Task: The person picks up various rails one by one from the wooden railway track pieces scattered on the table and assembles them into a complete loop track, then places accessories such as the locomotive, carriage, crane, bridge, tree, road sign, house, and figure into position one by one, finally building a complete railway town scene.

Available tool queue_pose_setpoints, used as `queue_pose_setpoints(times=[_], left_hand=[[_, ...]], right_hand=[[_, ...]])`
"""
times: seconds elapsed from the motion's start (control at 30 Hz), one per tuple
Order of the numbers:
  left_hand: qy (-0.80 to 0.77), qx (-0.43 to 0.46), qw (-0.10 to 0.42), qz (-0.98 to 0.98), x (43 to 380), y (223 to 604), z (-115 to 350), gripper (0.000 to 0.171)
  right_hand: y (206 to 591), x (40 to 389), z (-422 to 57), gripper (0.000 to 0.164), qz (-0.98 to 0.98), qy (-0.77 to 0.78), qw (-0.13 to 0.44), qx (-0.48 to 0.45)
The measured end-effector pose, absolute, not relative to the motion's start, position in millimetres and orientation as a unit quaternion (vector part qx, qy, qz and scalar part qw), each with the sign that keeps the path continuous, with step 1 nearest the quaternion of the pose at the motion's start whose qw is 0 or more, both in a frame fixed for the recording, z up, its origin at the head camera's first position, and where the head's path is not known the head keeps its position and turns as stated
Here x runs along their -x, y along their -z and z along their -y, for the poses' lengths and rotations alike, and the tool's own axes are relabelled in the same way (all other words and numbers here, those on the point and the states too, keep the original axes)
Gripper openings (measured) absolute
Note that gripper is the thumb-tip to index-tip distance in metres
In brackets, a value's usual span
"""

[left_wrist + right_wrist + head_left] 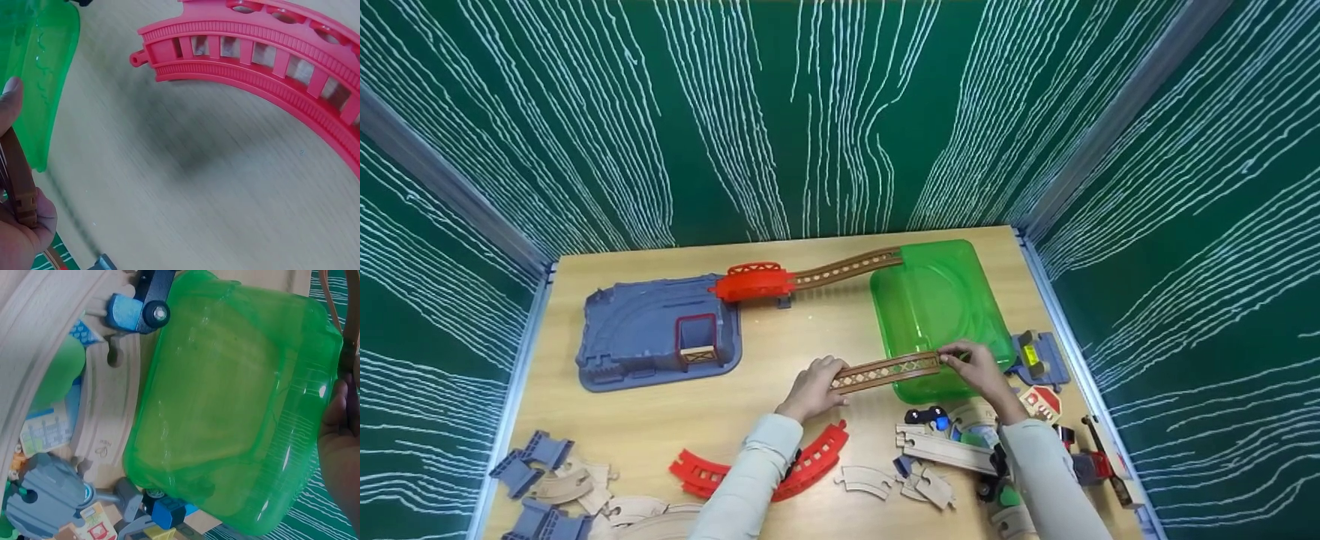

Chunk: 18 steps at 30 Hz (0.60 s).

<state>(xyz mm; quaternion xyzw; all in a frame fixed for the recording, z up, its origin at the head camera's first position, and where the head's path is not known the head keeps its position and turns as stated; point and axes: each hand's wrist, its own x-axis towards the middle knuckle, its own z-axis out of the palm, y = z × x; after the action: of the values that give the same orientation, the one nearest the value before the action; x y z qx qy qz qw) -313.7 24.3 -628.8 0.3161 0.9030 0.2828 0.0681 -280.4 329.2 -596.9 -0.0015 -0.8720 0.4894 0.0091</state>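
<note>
A brown toy train track piece [889, 372] is held up by both hands, slanting over the front left corner of a green translucent plastic base [952, 289]. My left hand [814, 386] grips its left end; in the left wrist view, thumb and fingers lie on either side of the brown track end [21, 185]. At the other end, my right hand [976, 369] pinches the track between thumb and fingers. The right wrist view has this hand [343, 455] at its right edge, beside the green base [219, 399].
Behind, a red bridge [755, 283] and a wavy brown track [847, 270] link a grey-blue base [652, 330] to the green one. Red curved track [817, 459] lies under the left forearm. Wooden tracks [949, 448] and toy vehicles crowd the right; grey supports [544, 450] lie front left.
</note>
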Motion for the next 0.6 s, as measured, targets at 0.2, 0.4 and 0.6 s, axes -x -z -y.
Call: queue_pose_setpoints(times=[0.2, 0.4, 0.6], left_hand=[[-0.289, -0.304, 0.060, -0.906, 315.1, 631.9, -24.1, 0.051], [-0.280, -0.288, 0.058, -0.914, 316.2, 630.0, -25.6, 0.048], [-0.274, -0.280, 0.062, -0.918, 316.9, 633.4, -26.5, 0.047]], right_hand=[[595.4, 285.6, -323.5, 0.017, 0.869, -0.494, 0.022, 0.018], [596.4, 289.5, -322.4, 0.022, 0.885, -0.463, 0.060, 0.003], [599.8, 290.7, -324.0, 0.027, 0.887, -0.454, 0.079, -0.014]])
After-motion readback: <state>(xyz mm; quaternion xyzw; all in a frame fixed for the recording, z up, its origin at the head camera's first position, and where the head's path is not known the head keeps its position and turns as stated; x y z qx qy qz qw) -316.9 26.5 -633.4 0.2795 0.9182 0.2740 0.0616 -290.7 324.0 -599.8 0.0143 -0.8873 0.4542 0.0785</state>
